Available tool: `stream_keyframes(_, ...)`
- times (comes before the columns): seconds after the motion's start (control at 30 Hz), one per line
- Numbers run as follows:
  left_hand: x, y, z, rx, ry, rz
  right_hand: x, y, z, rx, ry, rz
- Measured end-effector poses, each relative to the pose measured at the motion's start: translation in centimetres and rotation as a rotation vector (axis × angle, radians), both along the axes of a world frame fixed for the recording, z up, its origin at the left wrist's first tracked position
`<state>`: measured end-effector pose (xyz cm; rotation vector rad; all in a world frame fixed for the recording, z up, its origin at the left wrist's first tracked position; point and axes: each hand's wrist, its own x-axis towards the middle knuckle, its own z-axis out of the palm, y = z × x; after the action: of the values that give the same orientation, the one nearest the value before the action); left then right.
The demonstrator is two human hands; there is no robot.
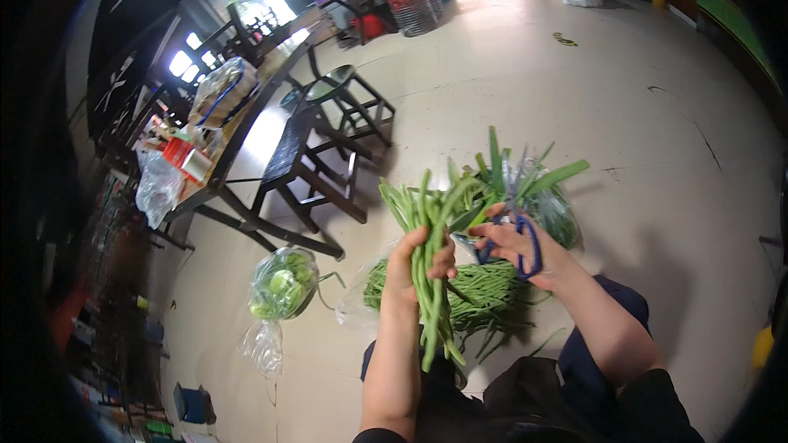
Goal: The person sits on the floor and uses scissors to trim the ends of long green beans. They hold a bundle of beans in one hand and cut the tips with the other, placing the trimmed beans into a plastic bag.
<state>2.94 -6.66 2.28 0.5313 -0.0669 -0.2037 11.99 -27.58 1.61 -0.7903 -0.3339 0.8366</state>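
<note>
My left hand (418, 258) is closed around a bundle of long green beans (434, 227), held roughly upright with the lower ends hanging below the fist. To its right, my right hand (517, 246) holds scissors with blue handles (530, 247); the blades point up and look a little apart. Below both hands a large heap of long green beans (486, 295) lies on the floor by a clear plastic bag (358, 303). Behind the hands are broad green leaves (557, 177), resembling leeks, and a plastic bag of greens (557, 215).
A bag of leafy green vegetables (284, 283) sits on the floor at left, beside a crumpled plastic bag (261, 344). Further left stand a long wooden table (246, 126), a dark bench (289, 144) and a stool (332, 83). Stacked crates (409, 3) stand at the back.
</note>
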Motion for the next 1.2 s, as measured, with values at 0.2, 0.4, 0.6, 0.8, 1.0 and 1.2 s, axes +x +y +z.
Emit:
stream_keyframes(0.2,-0.2,-4.5,-0.4,0.279,0.149,-0.098,-1.0,0.3,1.5,0.017,-0.044,-0.006)
stream_keyframes(0.4,0.0,-6.4,-2.2,0.068,0.195,-0.303,-0.7,0.2,1.5,0.075,-0.011,0.043)
stream_keyframes(0.6,-0.1,-7.5,-2.9,-0.143,0.267,-0.319,-0.7,0.0,1.4,0.081,0.031,-0.02)
stream_keyframes(0.8,-2.1,-8.5,-4.2,-0.22,0.095,-0.33,1.2,-0.9,1.1,0.083,-0.128,-0.176)
stream_keyframes(1.0,-3.2,-8.0,-3.9,-0.083,0.152,-0.244,2.3,-0.9,1.2,-0.038,-0.25,-0.193)
stream_keyframes(1.2,-4.1,-6.7,-4.2,0.026,0.254,-0.242,1.2,1.1,0.8,-0.176,-0.375,-0.128)
